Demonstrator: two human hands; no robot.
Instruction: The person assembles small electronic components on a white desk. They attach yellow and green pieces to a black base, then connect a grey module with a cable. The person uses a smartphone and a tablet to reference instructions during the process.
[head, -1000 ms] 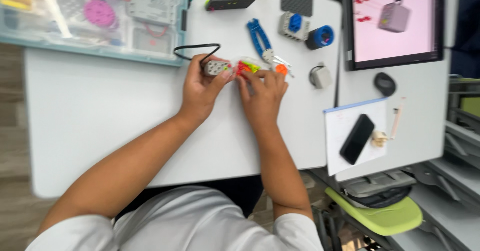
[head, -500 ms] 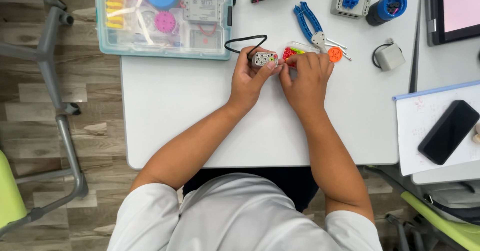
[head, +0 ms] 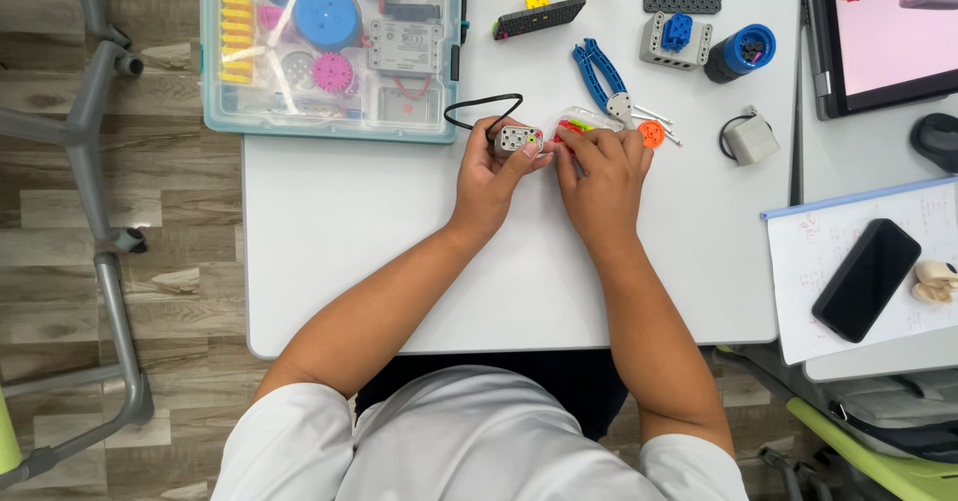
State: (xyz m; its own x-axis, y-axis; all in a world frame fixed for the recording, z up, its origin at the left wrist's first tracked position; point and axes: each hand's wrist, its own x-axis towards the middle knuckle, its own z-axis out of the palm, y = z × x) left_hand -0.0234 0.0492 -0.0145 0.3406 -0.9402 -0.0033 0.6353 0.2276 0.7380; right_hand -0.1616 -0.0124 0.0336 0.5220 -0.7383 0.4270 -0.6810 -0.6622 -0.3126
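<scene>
Both my hands work mid-table: left hand [head: 489,167] grips the small grey wired motor block [head: 517,139], right hand [head: 602,167] pinches a red-green plastic piece [head: 572,125], blue pliers [head: 600,77] just beyond, bare white tabletop [head: 339,251] nearer.

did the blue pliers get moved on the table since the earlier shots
No. The blue pliers lie just above the right hand, left of the orange wheel, as before. Only the head camera shifted.

I see my left hand [head: 491,172] gripping a small grey motor block [head: 517,140] below the clear parts box [head: 329,52], my right hand [head: 602,167] pinching red-green pieces [head: 573,128] beside that block.
</scene>
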